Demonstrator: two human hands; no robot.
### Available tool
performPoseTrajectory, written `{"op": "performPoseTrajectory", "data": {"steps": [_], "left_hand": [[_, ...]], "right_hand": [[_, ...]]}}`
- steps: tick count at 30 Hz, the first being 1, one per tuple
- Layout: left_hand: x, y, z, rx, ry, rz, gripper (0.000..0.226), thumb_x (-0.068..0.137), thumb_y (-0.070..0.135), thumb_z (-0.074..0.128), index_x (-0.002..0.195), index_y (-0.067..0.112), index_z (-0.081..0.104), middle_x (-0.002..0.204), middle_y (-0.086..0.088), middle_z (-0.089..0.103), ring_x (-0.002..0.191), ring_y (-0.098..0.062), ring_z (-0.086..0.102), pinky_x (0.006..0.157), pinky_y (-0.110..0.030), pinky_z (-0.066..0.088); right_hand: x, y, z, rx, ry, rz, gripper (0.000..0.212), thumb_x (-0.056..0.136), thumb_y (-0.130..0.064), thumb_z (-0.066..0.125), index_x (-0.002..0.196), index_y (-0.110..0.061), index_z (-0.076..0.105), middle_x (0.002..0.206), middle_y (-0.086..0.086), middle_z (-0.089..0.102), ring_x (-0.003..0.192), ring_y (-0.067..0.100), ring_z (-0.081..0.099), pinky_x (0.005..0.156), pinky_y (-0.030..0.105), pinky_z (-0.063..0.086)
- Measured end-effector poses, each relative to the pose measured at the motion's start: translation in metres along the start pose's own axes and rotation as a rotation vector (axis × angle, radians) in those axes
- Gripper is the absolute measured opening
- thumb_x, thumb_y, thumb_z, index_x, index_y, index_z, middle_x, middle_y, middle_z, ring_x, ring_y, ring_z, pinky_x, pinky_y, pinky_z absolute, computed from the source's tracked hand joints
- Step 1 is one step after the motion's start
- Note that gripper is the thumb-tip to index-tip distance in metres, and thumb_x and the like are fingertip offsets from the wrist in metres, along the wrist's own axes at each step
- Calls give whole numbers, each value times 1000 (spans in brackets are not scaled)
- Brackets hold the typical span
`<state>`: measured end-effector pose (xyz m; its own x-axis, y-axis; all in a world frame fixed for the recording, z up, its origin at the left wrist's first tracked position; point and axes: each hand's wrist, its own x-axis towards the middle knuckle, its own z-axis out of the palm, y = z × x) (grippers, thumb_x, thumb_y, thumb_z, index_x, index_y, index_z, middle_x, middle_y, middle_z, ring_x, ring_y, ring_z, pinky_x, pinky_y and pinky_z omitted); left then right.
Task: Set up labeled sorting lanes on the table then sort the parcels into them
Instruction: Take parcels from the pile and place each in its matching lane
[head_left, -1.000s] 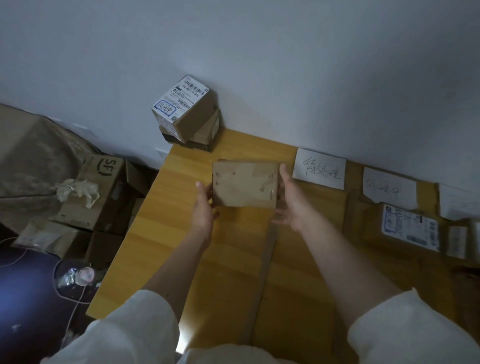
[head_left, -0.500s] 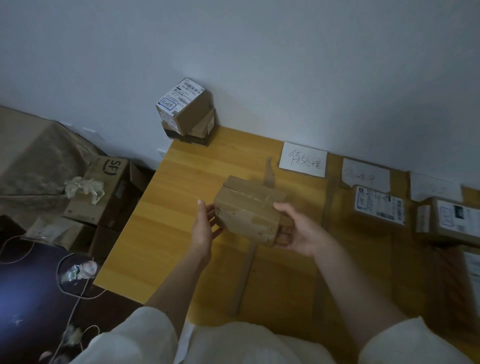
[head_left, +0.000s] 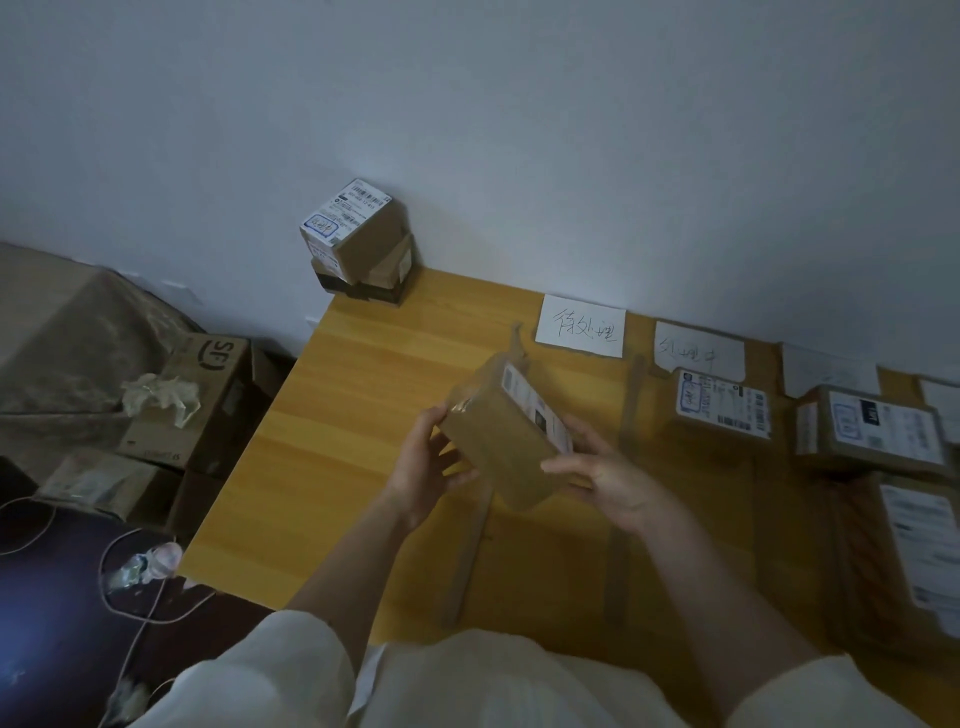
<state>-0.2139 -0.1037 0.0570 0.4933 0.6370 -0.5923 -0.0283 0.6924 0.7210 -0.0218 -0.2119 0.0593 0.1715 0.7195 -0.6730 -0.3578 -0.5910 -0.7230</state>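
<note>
I hold a small brown cardboard parcel (head_left: 501, 441) above the wooden table (head_left: 332, 441), tilted so its white shipping label faces up and right. My left hand (head_left: 423, 470) grips its left end with curled fingers. My right hand (head_left: 605, 473) grips the right end from below. White paper lane labels with handwriting (head_left: 581, 332) (head_left: 698, 351) lie along the wall. Tape strips (head_left: 470, 551) (head_left: 631, 395) run across the table as lane dividers. Labelled parcels (head_left: 722, 402) (head_left: 872, 428) lie in the lanes on the right.
Two stacked parcels (head_left: 358, 244) stand at the table's far left corner against the wall. Cardboard boxes (head_left: 208, 395) and crumpled plastic sit on the floor left of the table. A cable and a plastic bottle (head_left: 145, 566) lie on the dark floor.
I have drawn the parcel back toward me and turned it over, so its white label now shows. Both hands keep hold of it. My view has shifted right.
</note>
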Motion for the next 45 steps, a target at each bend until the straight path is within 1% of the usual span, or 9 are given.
{"op": "performPoseTrajectory", "data": {"steps": [4,8,14,21,26,30,33,40,45], "left_hand": [[2,1,1,31,-42,58,49,81,42,46,127,33,59,104,-1,60,97,-19,56,88,-44,46],[4,0,0,5,-44,65,51,78,37,46,127,34,59,108,-2,62,101,-20,57,99,-52,44],[1,0,-1,89,15,84,41,96,23,33,130,29,55,105,-2,63,96,-18,58,95,-45,46],[0,-3,-6,43,46,50,38,95,20,32,121,24,60,104,-3,65,93,-21,60,98,-45,47],[2,-2,-5,-18,96,24,31,96,27,35,87,22,64,88,1,65,76,-15,57,90,-41,49],[2,-3,-7,-33,75,13,45,96,53,36,119,23,61,106,-2,68,96,-20,62,90,-39,49],[-2,-6,-1,38,28,-6,51,92,60,40,130,27,52,121,-1,64,114,-21,60,103,-44,45],[-9,-11,13,207,-81,2,59,76,53,66,130,31,55,118,5,70,106,-13,63,90,-33,47],[-10,-14,13,204,-79,-5,54,75,49,66,126,30,58,115,4,71,100,-12,64,88,-32,46]], "right_hand": [[-3,-4,-2,126,30,12,56,79,-43,69,127,-19,55,126,11,61,114,30,56,93,41,49],[-3,-8,1,216,90,-6,34,91,-47,54,116,-24,57,120,8,64,112,28,57,86,40,50],[-6,-14,2,258,164,-43,24,94,-47,51,105,-27,58,113,5,67,107,24,61,82,36,49],[-7,-14,-1,286,246,-53,23,97,-33,54,103,-12,63,94,6,72,89,20,66,79,32,53],[-12,-8,-2,131,119,56,44,78,-53,66,102,-16,69,90,5,70,83,20,59,71,31,48],[-14,0,2,240,77,29,54,72,-50,70,110,-11,67,101,13,68,92,26,60,94,42,50],[-15,5,7,354,67,13,53,73,-41,72,114,-8,64,102,15,68,91,27,64,85,39,56],[-16,11,20,478,36,23,51,75,-30,71,120,-7,60,113,18,65,98,31,68,88,40,56],[-18,17,18,412,42,37,56,74,-37,72,123,-12,61,114,15,66,102,28,67,88,40,56]]}}
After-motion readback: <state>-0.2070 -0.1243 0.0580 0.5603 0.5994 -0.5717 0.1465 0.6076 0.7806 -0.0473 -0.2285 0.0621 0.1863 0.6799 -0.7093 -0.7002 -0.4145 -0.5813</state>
